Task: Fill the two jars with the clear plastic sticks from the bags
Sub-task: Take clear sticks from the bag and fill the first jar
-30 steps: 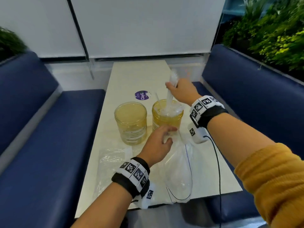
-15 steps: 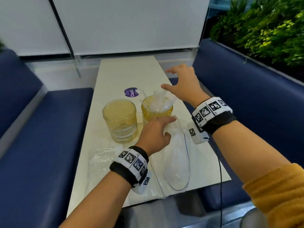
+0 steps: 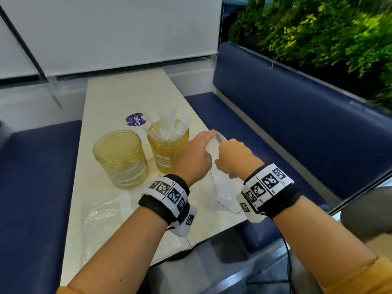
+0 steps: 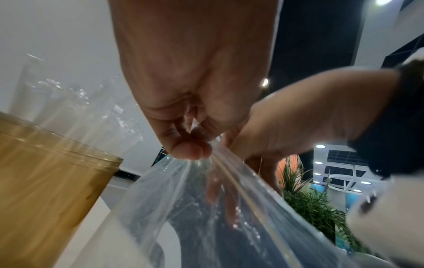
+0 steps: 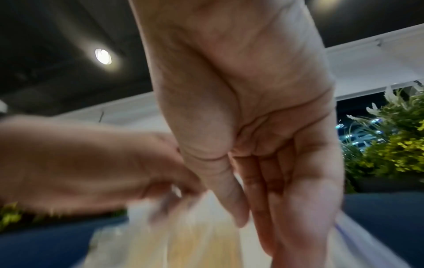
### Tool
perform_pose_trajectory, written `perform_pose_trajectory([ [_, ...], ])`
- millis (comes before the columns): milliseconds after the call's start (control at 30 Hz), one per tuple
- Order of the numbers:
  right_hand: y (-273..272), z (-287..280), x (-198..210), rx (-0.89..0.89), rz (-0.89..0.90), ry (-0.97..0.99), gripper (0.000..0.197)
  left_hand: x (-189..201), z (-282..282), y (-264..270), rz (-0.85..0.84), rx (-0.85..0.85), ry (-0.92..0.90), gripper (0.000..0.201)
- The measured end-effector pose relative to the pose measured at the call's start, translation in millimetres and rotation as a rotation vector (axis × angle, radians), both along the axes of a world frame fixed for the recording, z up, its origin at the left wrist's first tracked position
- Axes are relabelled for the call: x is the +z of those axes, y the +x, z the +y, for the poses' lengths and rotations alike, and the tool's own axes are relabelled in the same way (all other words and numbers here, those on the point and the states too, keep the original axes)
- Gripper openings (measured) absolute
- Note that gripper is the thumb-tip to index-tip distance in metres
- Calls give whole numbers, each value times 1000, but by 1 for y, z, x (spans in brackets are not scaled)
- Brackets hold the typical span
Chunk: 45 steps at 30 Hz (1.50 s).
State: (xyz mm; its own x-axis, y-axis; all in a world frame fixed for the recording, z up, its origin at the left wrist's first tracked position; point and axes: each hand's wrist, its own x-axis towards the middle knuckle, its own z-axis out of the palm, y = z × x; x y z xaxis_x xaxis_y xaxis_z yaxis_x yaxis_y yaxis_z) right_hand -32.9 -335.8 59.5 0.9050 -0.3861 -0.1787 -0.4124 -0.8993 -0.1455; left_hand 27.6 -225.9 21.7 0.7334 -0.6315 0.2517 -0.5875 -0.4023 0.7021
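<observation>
Two amber jars stand side by side on the table. The left jar (image 3: 121, 158) looks empty, while the right jar (image 3: 168, 149) (image 4: 45, 190) holds clear plastic sticks (image 3: 169, 124) that poke above its rim. Just right of that jar, my left hand (image 3: 202, 146) (image 4: 192, 146) pinches the raised mouth of a clear plastic bag (image 3: 224, 194) (image 4: 206, 217). My right hand (image 3: 230, 154) (image 5: 257, 226) reaches into that mouth with straight fingers, which show through the plastic in the left wrist view. I cannot make out any sticks in the bag.
A second clear bag (image 3: 101, 211) lies flat near the table's front left. A purple sticker (image 3: 135, 119) sits behind the jars. Blue benches (image 3: 297, 134) flank the narrow cream table (image 3: 118, 96), with plants (image 3: 328, 28) behind the right one.
My right hand let go of a bunch of sticks into the right jar, opened, and came back down to the bag's mouth. My left hand kept hold of the bag.
</observation>
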Motion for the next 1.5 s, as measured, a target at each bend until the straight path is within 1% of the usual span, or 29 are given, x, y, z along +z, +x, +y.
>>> perform_pose_trajectory([
  [100,-2,-4,-33,-18,154,41,27,-2,-5,-3,-6,-7,-6,63],
  [167,2,-5,-50,-26,259,20,40,-3,-7,-4,-4,-21,-3,62],
  [233,6,-5,-62,-35,331,7,46,-4,-7,-6,-16,-35,14,61],
  [400,9,-8,-71,-55,411,15,28,-9,-7,-6,-64,-48,40,60],
  [500,10,-9,-70,-76,419,13,22,-10,-5,-4,-80,-52,45,60],
  [567,10,-11,-67,-80,396,4,22,-10,-3,-3,-83,-44,32,59],
  [667,6,-16,-56,-62,327,-9,24,-11,1,-1,-119,-20,66,56],
  [733,4,-16,-43,-68,257,-18,29,-12,3,0,-184,-6,122,55],
  [833,3,-14,-22,-74,170,-59,33,-15,2,-1,-237,11,176,64],
  [900,4,-13,-7,-15,124,-121,35,-18,0,-1,-234,19,175,74],
  [967,7,-14,10,45,126,-163,40,-21,-3,-2,-203,11,147,83],
  [1067,12,-10,34,103,137,-185,37,-27,-8,-1,-134,34,80,87],
  [1133,13,-7,47,154,120,-192,34,-32,-11,0,-111,80,24,80],
  [1167,13,-5,53,171,101,-184,32,-35,-13,1,-109,100,-6,72],
  [1300,11,0,72,220,-42,-70,22,-34,-20,0,-58,185,-166,30],
  [1333,10,2,76,226,-93,-44,21,-33,-21,1,-32,208,-213,22],
  [1367,10,2,79,225,-156,-27,28,-33,-21,3,-9,227,-244,15],
  [1400,10,3,82,215,-230,-24,40,-34,-20,6,5,241,-252,15],
  [1433,10,4,84,193,-323,-33,49,-34,-19,7,8,252,-238,20],
  [1500,14,8,83,154,-593,-15,54,-34,-18,11,9,273,-207,31],
])
